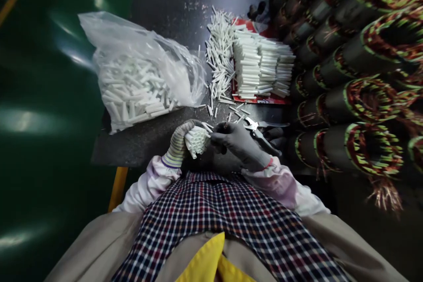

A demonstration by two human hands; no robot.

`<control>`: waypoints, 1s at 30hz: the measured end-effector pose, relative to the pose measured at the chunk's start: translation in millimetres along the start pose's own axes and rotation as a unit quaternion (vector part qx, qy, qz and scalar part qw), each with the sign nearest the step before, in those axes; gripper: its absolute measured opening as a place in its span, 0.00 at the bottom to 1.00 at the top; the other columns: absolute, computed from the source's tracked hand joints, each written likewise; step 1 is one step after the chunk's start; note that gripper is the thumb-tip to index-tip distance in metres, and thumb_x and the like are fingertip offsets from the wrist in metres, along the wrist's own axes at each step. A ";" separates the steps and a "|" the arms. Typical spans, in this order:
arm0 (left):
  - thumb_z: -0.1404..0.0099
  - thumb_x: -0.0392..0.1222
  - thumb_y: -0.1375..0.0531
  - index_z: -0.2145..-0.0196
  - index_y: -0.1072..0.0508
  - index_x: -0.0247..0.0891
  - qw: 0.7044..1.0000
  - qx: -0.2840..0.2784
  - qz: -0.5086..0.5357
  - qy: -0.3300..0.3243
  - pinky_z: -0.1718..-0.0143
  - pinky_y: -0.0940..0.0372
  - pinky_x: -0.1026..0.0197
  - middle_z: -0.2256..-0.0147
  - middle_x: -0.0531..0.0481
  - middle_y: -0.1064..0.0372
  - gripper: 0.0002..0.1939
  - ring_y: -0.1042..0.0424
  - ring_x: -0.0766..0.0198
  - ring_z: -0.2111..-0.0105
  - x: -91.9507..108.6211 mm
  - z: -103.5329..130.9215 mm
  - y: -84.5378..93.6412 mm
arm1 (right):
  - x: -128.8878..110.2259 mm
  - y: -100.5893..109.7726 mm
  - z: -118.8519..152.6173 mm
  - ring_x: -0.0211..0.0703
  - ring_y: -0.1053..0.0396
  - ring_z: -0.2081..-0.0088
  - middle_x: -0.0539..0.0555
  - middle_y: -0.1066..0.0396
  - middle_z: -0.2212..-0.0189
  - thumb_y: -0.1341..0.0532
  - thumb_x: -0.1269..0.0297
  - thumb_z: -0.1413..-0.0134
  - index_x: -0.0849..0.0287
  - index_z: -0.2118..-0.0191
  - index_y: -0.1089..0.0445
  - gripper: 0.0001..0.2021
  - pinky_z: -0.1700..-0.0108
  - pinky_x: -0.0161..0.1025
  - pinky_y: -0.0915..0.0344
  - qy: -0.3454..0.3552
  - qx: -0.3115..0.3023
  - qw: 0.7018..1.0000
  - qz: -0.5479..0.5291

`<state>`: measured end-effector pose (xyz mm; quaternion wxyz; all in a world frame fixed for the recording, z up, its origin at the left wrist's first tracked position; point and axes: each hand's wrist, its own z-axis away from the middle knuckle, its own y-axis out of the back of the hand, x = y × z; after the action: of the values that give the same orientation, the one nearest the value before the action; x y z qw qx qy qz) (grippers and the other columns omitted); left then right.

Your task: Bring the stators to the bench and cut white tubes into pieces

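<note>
A bundle of white tubes (197, 141) with open ends facing me is gripped in my left hand (180, 141), which wears a pale striped glove. My right hand (239, 143), in a dark grey glove, has its fingers pinched together at the bundle's right edge. Thin white tubes (207, 127) stick out at its fingertips, and the fingers seem closed on one of them. Just beyond both hands, loose short tubes (213, 111) are scattered on the dark table (158, 130). Pliers (264, 130) with dark handles lie right of my right hand.
A clear plastic bag (139, 79) full of white tubes lies at the left. Behind the hands are a heap of thin tubes (220, 53) and stacked tubes (261, 66) on a red sheet (280, 100). Rows of copper-wound motor stators (373, 125) line the right side.
</note>
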<state>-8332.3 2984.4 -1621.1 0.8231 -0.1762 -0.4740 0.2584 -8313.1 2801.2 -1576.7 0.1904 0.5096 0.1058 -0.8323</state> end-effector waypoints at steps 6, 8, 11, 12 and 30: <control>0.39 0.48 0.41 0.70 0.22 0.34 0.994 0.041 0.095 0.041 0.62 0.26 0.51 0.72 0.45 0.23 0.14 0.22 0.53 0.69 1.7 -11.6 4.7 | 2.9 -2.9 16.6 0.35 0.35 0.74 0.50 0.29 0.75 0.40 0.51 0.42 0.58 0.67 0.29 0.14 0.71 0.33 0.40 0.136 0.065 0.974 0.172; 0.39 0.48 0.42 0.71 0.22 0.33 0.994 0.047 0.095 0.040 0.62 0.26 0.52 0.74 0.45 0.24 0.15 0.22 0.53 0.68 3.9 -9.2 3.1 | 4.1 0.3 21.4 0.35 0.36 0.74 0.49 0.30 0.76 0.40 0.53 0.41 0.58 0.70 0.29 0.14 0.71 0.32 0.42 0.124 0.010 0.970 0.209; 0.40 0.46 0.40 0.71 0.22 0.33 0.997 0.039 0.065 0.007 0.63 0.28 0.57 0.73 0.46 0.24 0.13 0.23 0.57 0.69 4.4 -0.9 -3.4 | 7.8 -1.1 19.6 0.34 0.39 0.75 0.47 0.33 0.78 0.41 0.53 0.41 0.58 0.72 0.31 0.15 0.72 0.33 0.45 0.092 -0.017 0.974 0.207; 0.40 0.46 0.40 0.71 0.22 0.33 0.998 0.031 0.048 0.003 0.63 0.28 0.58 0.72 0.46 0.23 0.12 0.23 0.58 0.70 3.6 1.8 -5.8 | 9.8 -3.8 17.3 0.34 0.40 0.75 0.47 0.34 0.79 0.41 0.51 0.41 0.58 0.74 0.32 0.17 0.72 0.33 0.46 0.086 -0.019 0.977 0.196; 0.34 0.45 0.46 0.72 0.23 0.31 0.982 0.096 0.138 0.089 0.73 0.26 0.56 0.74 0.43 0.23 0.17 0.23 0.56 0.75 18.4 -1.6 -5.7 | 34.3 79.3 -42.5 0.53 0.34 0.53 0.63 0.25 0.56 0.44 0.62 0.36 0.61 0.56 0.21 0.14 0.53 0.44 0.45 0.122 0.156 0.768 0.609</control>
<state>-8321.8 2990.6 -1606.2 0.8315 -0.1823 -0.3429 0.3972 -8259.1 2738.0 -1625.2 0.5605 0.5875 -0.3356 -0.4776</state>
